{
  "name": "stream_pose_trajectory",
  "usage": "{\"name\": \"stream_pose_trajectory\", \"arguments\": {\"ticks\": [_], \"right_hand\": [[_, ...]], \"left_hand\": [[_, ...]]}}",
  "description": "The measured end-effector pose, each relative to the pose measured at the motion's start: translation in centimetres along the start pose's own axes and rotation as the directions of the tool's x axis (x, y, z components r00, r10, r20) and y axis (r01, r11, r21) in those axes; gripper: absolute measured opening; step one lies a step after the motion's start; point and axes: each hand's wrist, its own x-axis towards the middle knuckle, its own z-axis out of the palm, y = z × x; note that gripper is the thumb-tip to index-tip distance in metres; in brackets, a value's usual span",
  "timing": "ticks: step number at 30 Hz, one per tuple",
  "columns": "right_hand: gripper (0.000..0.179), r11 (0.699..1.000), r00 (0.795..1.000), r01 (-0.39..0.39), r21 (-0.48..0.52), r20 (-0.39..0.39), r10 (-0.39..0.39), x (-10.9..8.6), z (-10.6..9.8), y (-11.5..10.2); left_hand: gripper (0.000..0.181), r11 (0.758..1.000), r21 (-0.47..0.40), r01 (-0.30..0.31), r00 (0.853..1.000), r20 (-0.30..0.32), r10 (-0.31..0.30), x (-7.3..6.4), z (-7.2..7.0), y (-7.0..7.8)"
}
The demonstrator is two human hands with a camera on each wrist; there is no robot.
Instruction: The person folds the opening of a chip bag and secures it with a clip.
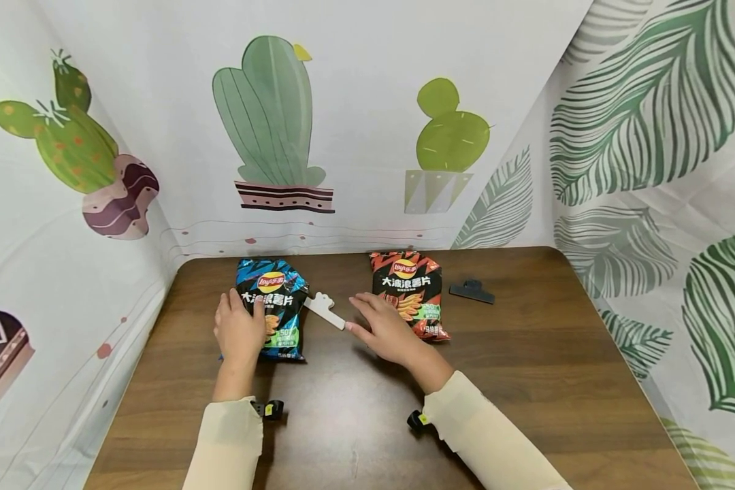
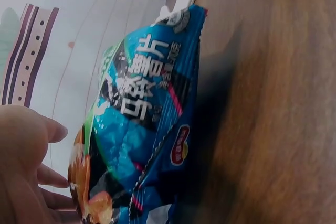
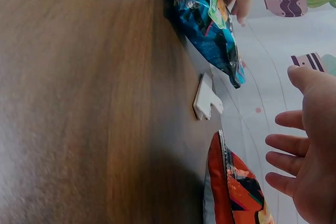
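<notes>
A blue bag of potato chips lies at the left of the table. My left hand is over the left side of this bag, fingers spread and loosely bent; the left wrist view shows its fingertips right at the bag's surface. Beside the bag's right edge lies a white bag clip. My right hand hovers with spread fingers between that clip and a red bag of potato chips, holding nothing. In the right wrist view, the white clip lies flat on the tabletop.
A black bag clip lies right of the red bag. The brown wooden table ends at a white cloth backdrop printed with cacti and leaves, which hangs behind it and along both sides.
</notes>
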Motion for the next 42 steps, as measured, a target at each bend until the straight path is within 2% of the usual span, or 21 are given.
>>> {"name": "stream_pose_trajectory", "arguments": {"ticks": [5, 14, 20, 27, 32, 42], "right_hand": [[0.060, 1.000, 1.000, -0.007, 0.012, 0.018, 0.007, -0.2, 0.4, -0.5], [0.060, 1.000, 0.999, 0.006, 0.018, 0.044, -0.007, -0.2, 0.9, -1.3], [0.059, 0.999, 0.998, 0.030, 0.014, 0.058, -0.031, 0.0, 1.2, -1.8], [0.060, 0.999, 0.997, 0.045, -0.001, 0.059, -0.045, 0.2, 1.6, -2.0], [0.060, 0.999, 0.997, 0.053, -0.001, 0.063, -0.052, 0.3, 2.1, -2.0], [0.061, 0.999, 0.996, 0.036, 0.004, 0.080, -0.036, 0.3, 2.4, -2.2]], "left_hand": [[0.071, 1.000, -0.005, 0.022, 0.999, 0.030, -0.022, 0.1, -0.5, -0.3], [0.076, 0.997, 0.034, 0.067, 0.984, 0.163, -0.072, 0.5, -0.8, -1.2], [0.075, 0.996, 0.024, 0.082, 0.978, 0.190, -0.085, 0.5, -1.1, -1.5], [0.075, 0.997, -0.016, 0.079, 0.968, 0.239, -0.073, 0.3, -1.1, -1.7], [0.075, 0.993, -0.077, 0.086, 0.966, 0.252, -0.064, 0.2, -0.7, -1.8], [0.075, 0.984, -0.163, 0.072, 0.974, 0.223, -0.035, -0.4, -0.6, -1.6]]}}
